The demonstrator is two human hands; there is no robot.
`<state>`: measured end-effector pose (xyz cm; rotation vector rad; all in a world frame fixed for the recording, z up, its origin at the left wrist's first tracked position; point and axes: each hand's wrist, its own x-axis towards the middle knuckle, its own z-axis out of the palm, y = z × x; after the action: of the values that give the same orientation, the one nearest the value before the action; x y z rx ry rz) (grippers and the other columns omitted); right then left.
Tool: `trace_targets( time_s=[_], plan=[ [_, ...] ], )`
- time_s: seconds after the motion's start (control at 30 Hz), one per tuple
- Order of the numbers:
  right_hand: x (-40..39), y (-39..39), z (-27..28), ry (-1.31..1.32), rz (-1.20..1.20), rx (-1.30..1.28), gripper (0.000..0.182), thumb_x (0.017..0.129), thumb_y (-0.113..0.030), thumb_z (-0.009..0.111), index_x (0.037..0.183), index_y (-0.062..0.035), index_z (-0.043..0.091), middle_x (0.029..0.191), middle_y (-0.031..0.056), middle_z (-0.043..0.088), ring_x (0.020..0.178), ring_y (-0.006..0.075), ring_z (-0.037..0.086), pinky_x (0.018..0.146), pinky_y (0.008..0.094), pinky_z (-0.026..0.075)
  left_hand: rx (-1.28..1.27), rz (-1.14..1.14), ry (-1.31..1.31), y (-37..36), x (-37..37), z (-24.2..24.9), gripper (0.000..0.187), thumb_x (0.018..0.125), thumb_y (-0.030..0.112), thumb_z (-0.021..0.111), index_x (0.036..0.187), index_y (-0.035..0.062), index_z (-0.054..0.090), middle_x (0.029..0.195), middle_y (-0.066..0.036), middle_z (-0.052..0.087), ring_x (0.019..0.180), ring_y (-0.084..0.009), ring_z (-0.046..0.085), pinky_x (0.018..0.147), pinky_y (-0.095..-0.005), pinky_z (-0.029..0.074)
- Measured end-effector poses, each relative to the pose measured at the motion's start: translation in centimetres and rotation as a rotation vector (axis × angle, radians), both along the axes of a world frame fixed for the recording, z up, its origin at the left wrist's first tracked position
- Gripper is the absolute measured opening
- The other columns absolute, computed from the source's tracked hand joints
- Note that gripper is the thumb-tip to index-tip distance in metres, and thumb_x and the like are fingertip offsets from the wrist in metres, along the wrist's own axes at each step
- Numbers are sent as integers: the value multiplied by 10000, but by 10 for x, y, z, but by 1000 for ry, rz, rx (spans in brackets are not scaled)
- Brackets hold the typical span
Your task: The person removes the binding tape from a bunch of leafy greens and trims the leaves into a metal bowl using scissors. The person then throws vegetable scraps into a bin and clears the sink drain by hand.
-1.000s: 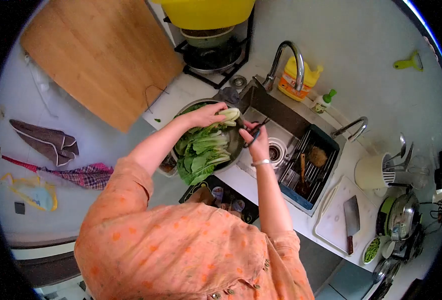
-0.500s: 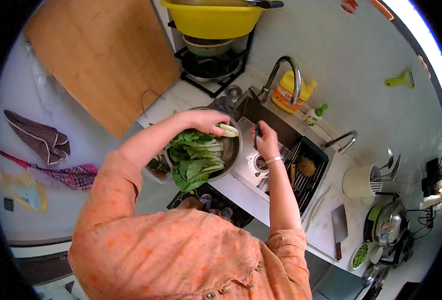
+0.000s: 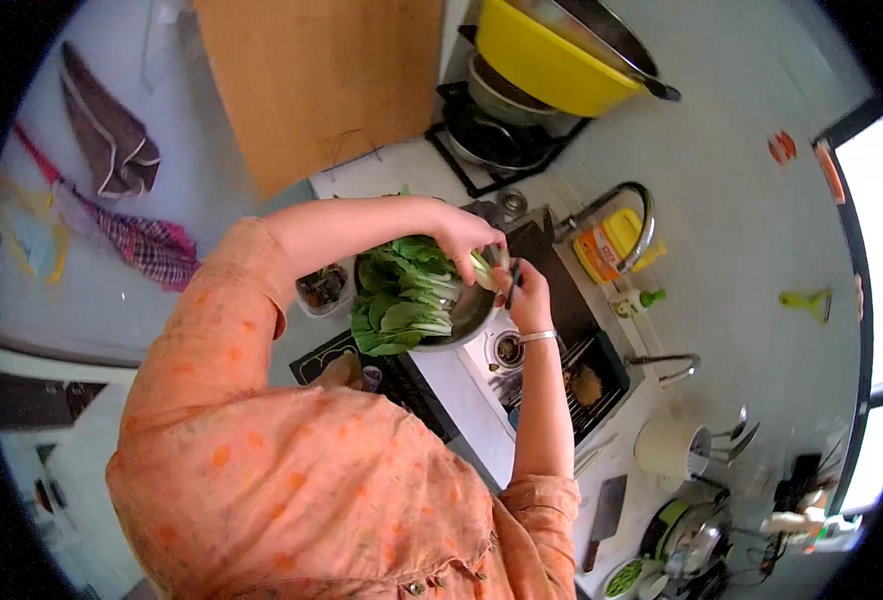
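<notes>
My left hand [image 3: 470,240] grips the pale base of a leafy green [image 3: 482,270] over the right side of a round metal bowl [image 3: 480,322]. Long white stems and broad dark leaves of more leafy greens [image 3: 402,300] fill the left of that bowl. Close against the held base is my right hand [image 3: 528,300], its fingers closed around a small dark tool [image 3: 515,282] whose kind I cannot tell. Just below the right hand lies the sink drain [image 3: 509,348].
A curved faucet [image 3: 649,225] and a yellow bottle [image 3: 602,248] stand behind the sink. Rightward are a black draining rack [image 3: 610,378] and a cleaver [image 3: 610,508]. A yellow basin [image 3: 552,60] sits high at the back. A small container of scraps [image 3: 324,288] is left of the bowl.
My hands have come together at the base of the held green; they were apart before, the right one over the sink. The camera view has also turned.
</notes>
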<state>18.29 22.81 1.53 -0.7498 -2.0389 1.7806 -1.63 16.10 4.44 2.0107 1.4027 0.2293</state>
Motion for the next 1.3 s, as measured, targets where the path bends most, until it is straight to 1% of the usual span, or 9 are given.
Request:
trace_targets(
  time_s=[0.2,0.47,0.63,0.77,0.87,0.97,1.03,1.13,1.3],
  plan=[
    [-46,0,2,469,-363,-756,208,835,-183,627,828,-5,520,667,15,493,562,91,453,462,220,361,146,294,-289,-60,-44,-1,531,763,263,650,1187,-7,480,1032,-167,589,902,-239,563,794,-343,452],
    [-161,-107,2,-114,219,-311,161,836,-156,594,940,-44,541,823,22,586,625,95,543,500,222,446,207,1177,-377,-197,-101,15,443,824,307,610,1126,-3,516,942,-93,601,816,-168,548,710,-317,455],
    [-235,-150,-87,-316,526,453,269,795,-230,572,875,27,587,779,222,620,718,354,616,656,422,490,384,1306,-435,-258,-106,1,387,829,265,618,1098,2,527,820,-55,574,670,-95,507,588,-261,433],
    [-245,-169,-92,-422,651,731,318,788,-276,566,844,34,606,797,256,608,781,384,603,726,422,484,394,1353,-351,-284,-103,1,340,828,262,620,1032,2,538,747,-33,547,614,-88,484,550,-261,420],
    [-257,-162,-108,-455,626,527,326,812,-278,566,837,45,602,775,241,619,704,365,624,654,413,506,371,1372,-441,-287,-103,0,326,822,271,628,986,3,542,705,-28,540,609,-94,490,550,-268,421],
    [-248,-155,-77,-469,549,52,251,824,-218,611,877,28,608,780,97,596,531,186,582,474,302,525,298,1359,-427,-277,-100,-1,345,814,278,637,997,4,536,763,-38,549,634,-96,500,558,-269,431],
    [-230,-138,-58,-382,468,-60,266,818,-222,626,886,34,599,766,82,585,496,167,562,462,283,511,478,1281,-290,-259,-97,-11,399,807,287,648,1044,4,495,838,-54,553,669,-104,512,575,-272,442],
    [-179,-93,-31,-140,309,19,386,774,-328,684,794,42,574,609,82,584,457,132,554,414,265,438,205,1134,-556,-220,-88,-4,390,853,237,595,1118,12,420,848,-62,554,692,-104,518,583,-261,447],
    [-54,-38,-5,-145,92,-116,464,808,-417,616,945,20,542,739,68,590,604,132,593,440,237,441,29,712,-564,-130,-46,0,280,878,211,539,1070,12,499,876,-44,605,670,-103,558,652,-269,467]
  ],
)
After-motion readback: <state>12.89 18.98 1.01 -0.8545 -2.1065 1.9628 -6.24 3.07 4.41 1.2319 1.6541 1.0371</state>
